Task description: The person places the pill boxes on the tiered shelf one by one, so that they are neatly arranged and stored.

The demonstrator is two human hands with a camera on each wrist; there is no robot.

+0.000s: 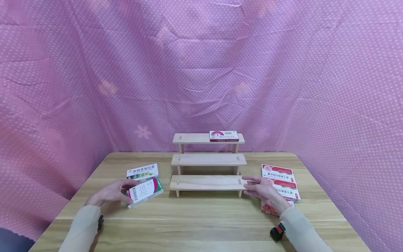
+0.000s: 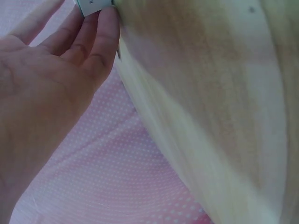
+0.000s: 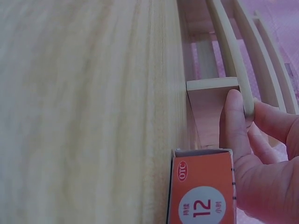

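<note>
the work looks barely begun, judging by how the boxes lie: the three-step wooden rack [image 1: 208,162] at twelve o'clock on the surface [image 1: 201,217] carries only one red and white box [image 1: 224,135], lying flat toward the right end of its top step; the middle and lowest steps hold nothing

the left hand [image 1: 111,194], at about eight o'clock, grips a pink and green box [image 1: 145,191] by its near short end, fingers curled round the edge, the box tilted off the surface; the left wrist view shows only a fingertip [image 2: 106,28] pressed on a grey-white corner of the box [image 2: 95,5], so the grip is told mostly from the head view. just behind it a white and green box [image 1: 142,171] lies flat on the surface, untouched

the right hand [image 1: 263,191], at about four o'clock, rests at the right end of the lowest step, fingers fairly straight and a little apart; in the right wrist view its fingers [image 3: 237,121] touch the edge of the step and hold nothing. under and beside this hand lie several red and white boxes [image 1: 280,180] in a loose overlapping row, one of them, orange-red with an otc mark [image 3: 202,186], just beside the palm

so, as i judge it, one box is shelved, one is in hand, and the white and green box and the row at the right are left to go up
</note>
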